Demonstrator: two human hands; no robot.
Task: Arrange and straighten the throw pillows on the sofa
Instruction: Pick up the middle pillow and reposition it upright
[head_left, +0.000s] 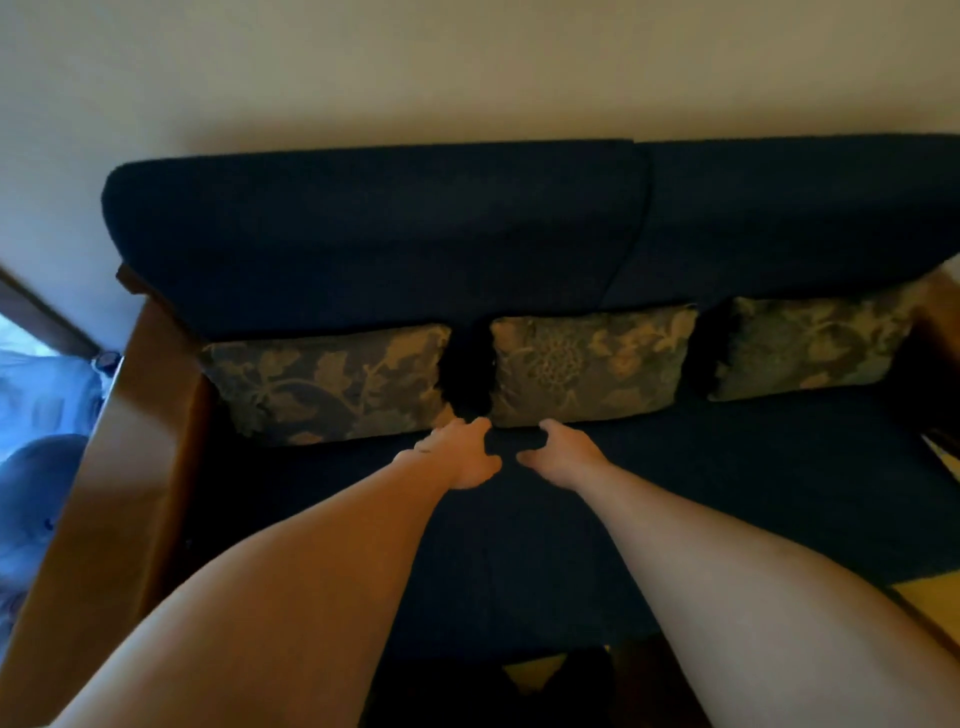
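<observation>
Three floral throw pillows in dark blue and gold lean in a row against the back of the dark blue sofa (363, 234): a left pillow (327, 382), a middle pillow (589, 361) and a right pillow (810, 345). All stand upright with dark gaps between them. My left hand (460, 454) hovers over the seat just below the gap between the left and middle pillows, fingers curled and apart, holding nothing. My right hand (558, 452) sits close beside it, just below the middle pillow's lower left corner, also empty with fingers loosely curled.
Wooden armrests bound the sofa at the left (119, 467) and the right (940, 317). A pale wall (467, 67) rises behind the sofa. Bluish bright objects (36, 415) lie past the left armrest. A yellow floor patch (930, 597) shows at lower right.
</observation>
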